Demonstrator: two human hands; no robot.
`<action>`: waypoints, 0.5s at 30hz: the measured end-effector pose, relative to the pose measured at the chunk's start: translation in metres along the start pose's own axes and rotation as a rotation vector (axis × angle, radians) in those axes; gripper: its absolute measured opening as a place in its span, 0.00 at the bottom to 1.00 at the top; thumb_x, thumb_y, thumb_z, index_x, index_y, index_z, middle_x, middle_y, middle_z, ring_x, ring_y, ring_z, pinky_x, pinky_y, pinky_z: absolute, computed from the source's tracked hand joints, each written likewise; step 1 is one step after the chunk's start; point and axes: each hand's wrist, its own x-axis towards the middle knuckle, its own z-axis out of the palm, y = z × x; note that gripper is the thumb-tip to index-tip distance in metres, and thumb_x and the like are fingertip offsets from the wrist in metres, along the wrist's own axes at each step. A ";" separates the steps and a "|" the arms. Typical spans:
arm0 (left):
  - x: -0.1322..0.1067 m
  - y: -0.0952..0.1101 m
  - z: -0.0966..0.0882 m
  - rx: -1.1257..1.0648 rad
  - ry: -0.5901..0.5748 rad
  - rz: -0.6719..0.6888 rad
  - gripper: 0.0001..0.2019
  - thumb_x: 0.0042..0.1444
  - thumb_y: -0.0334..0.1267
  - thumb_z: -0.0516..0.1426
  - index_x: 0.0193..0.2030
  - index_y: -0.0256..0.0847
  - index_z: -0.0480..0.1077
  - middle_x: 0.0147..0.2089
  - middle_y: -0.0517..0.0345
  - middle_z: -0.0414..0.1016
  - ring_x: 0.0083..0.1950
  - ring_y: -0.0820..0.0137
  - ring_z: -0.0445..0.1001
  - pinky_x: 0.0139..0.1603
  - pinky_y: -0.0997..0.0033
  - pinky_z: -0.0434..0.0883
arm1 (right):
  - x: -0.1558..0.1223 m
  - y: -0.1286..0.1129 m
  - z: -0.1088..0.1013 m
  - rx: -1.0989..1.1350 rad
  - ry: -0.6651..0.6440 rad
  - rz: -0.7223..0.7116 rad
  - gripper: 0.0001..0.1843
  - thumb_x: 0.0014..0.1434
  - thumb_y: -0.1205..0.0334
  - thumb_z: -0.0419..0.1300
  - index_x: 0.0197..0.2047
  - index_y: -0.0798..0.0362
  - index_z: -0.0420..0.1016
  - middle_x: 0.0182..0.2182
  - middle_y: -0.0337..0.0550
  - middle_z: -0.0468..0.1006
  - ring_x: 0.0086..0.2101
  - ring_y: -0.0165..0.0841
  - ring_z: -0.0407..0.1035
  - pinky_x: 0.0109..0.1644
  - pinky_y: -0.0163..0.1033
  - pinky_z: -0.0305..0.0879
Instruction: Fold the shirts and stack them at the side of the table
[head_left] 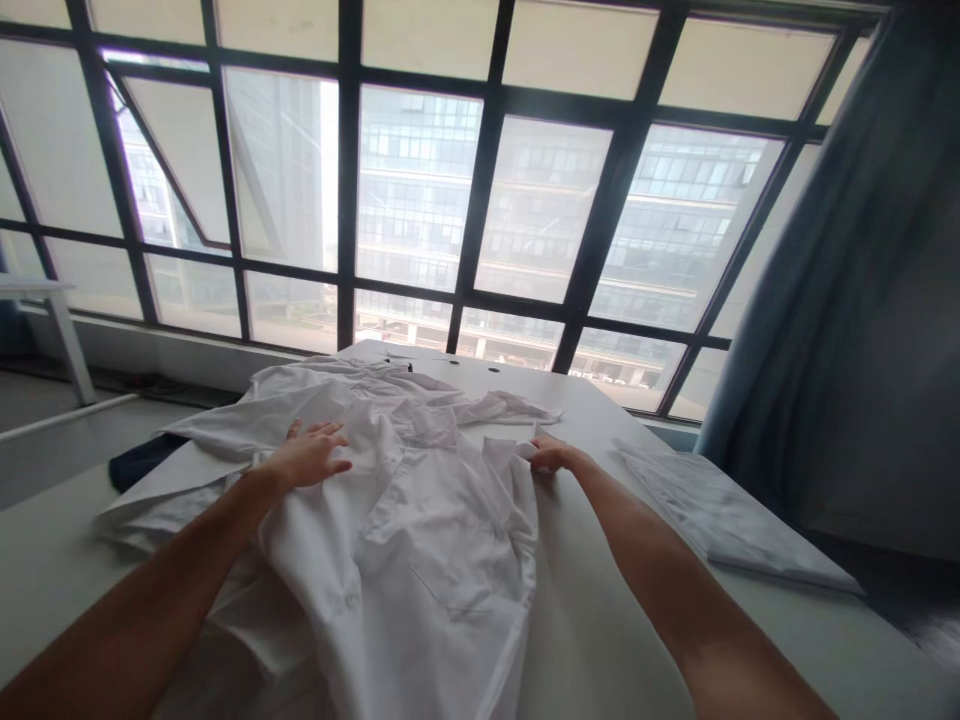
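Observation:
A rumpled white garment [405, 520], a coat or shirt, lies spread over a white table [600, 640]. My left hand [307, 455] rests flat on its left part with the fingers stretched out. My right hand [551, 456] is closed in a pinch on the cloth's right edge, near a fold at the garment's middle right.
A folded white cloth [720, 515] lies at the table's right edge. A dark blue item [139, 460] sits beyond the left edge. A large window [420, 180] fills the back, a blue curtain [847, 300] hangs at right, a white table leg [71, 340] stands far left.

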 end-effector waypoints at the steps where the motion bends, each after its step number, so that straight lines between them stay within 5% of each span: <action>1: -0.001 0.000 -0.001 -0.014 -0.022 0.003 0.22 0.64 0.48 0.54 0.62 0.42 0.68 0.74 0.43 0.50 0.74 0.54 0.48 0.69 0.35 0.41 | -0.003 0.001 -0.003 0.001 -0.022 0.016 0.12 0.44 0.64 0.69 0.35 0.55 0.81 0.31 0.42 0.81 0.34 0.38 0.75 0.38 0.36 0.70; 4: -0.002 -0.003 -0.007 -0.065 -0.020 0.037 0.22 0.64 0.48 0.54 0.61 0.41 0.69 0.73 0.42 0.53 0.73 0.51 0.50 0.68 0.34 0.41 | -0.022 0.015 -0.029 -0.012 0.110 0.108 0.07 0.43 0.68 0.69 0.30 0.56 0.79 0.29 0.45 0.80 0.33 0.39 0.74 0.36 0.36 0.67; 6: -0.003 -0.005 -0.013 -0.102 0.039 0.060 0.22 0.64 0.49 0.54 0.59 0.40 0.70 0.72 0.43 0.57 0.72 0.51 0.53 0.69 0.37 0.43 | -0.039 0.034 -0.058 -0.018 0.329 0.260 0.06 0.45 0.69 0.66 0.30 0.56 0.79 0.31 0.47 0.80 0.35 0.39 0.74 0.37 0.36 0.66; 11: -0.007 0.003 -0.025 -0.191 0.117 0.152 0.24 0.65 0.52 0.52 0.60 0.38 0.70 0.69 0.43 0.62 0.70 0.52 0.57 0.70 0.42 0.47 | -0.080 0.103 -0.132 -0.032 0.629 0.584 0.21 0.57 0.63 0.58 0.50 0.68 0.75 0.46 0.72 0.75 0.47 0.52 0.72 0.42 0.47 0.66; 15: -0.009 0.024 -0.020 -0.179 0.053 0.272 0.24 0.63 0.54 0.53 0.60 0.44 0.70 0.69 0.47 0.62 0.70 0.53 0.59 0.71 0.41 0.44 | -0.089 0.146 -0.145 0.036 0.808 0.781 0.33 0.58 0.60 0.61 0.62 0.72 0.65 0.52 0.88 0.67 0.53 0.62 0.67 0.43 0.57 0.66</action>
